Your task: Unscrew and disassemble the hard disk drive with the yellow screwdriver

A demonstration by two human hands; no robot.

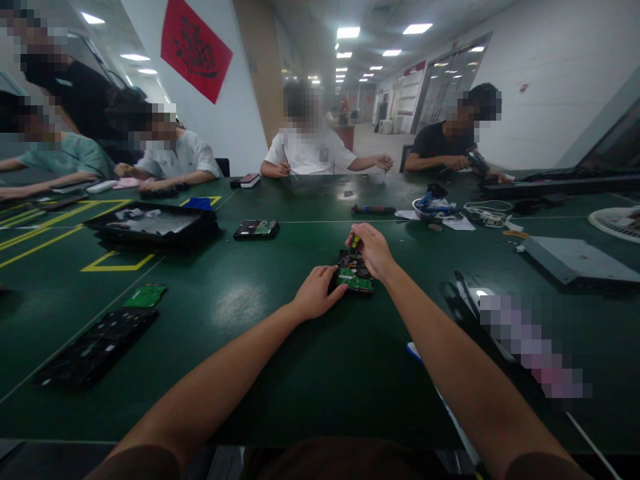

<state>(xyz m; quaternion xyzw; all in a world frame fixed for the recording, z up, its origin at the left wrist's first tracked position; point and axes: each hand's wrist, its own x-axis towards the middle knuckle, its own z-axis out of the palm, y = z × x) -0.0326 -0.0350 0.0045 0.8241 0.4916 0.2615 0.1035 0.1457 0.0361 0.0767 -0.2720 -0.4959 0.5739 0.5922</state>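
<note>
A hard drive (354, 272) with a green circuit board on its near half lies on the green table in front of me. My left hand (318, 291) grips its left side, thumb at the near corner and fingers at the far one. Above the far half, my right hand (371, 248) is closed around a screwdriver with a yellow and dark handle (355, 243). The screwdriver points down at the drive; its tip is too small to make out.
Another hard drive (257, 229) lies farther off, left of centre. A black tray (153, 223), dark drives (103, 343) and a loose green board (145, 295) are left. A grey metal case (583, 257) and a phone-like object (520, 340) are right. Several people sit around the table.
</note>
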